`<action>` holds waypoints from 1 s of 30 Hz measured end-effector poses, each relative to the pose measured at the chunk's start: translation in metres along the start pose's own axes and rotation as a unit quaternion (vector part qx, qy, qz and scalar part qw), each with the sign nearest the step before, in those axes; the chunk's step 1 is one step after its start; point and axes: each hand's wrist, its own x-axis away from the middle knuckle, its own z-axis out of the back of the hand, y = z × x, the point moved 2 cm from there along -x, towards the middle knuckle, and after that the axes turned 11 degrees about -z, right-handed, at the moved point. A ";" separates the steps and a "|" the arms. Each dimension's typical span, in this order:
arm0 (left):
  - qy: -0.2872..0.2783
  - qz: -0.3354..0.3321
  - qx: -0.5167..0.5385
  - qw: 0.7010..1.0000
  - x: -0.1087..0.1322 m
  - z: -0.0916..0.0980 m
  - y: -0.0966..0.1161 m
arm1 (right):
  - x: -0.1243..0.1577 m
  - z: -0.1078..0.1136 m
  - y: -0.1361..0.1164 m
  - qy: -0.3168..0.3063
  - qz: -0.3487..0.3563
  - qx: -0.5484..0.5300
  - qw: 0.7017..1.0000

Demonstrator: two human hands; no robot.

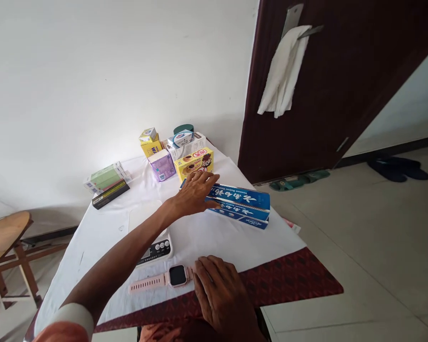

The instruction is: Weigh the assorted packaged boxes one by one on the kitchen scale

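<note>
My left hand (194, 192) reaches across the table and closes over the left end of a stack of long blue toothpaste boxes (246, 206), fingers on top and thumb against the front side. My right hand (221, 294) lies flat near the table's front edge with its fingers spread. Its fingertips touch the strap end of a pink smartwatch (177, 275). Under my left forearm sits a white kitchen scale (153, 240).
Behind the blue boxes stand a yellow biscuit box (196, 164), a purple box (162, 165) and several small cartons. A green box (105, 178) and a black box (110, 194) lie at the left. A wooden stool (3, 237) is left, a dark door (324, 118) right.
</note>
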 end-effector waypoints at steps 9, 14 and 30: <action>-0.040 0.043 0.045 0.997 0.012 0.011 -0.011 | -0.002 0.003 -0.002 -0.008 -0.006 0.002 1.000; 0.033 0.075 0.041 0.996 0.056 0.041 -0.005 | -0.003 0.004 -0.002 -0.012 -0.003 0.003 1.000; 0.038 0.332 0.042 0.942 0.241 0.030 -0.018 | -0.003 0.003 -0.001 -0.030 0.013 -0.008 0.999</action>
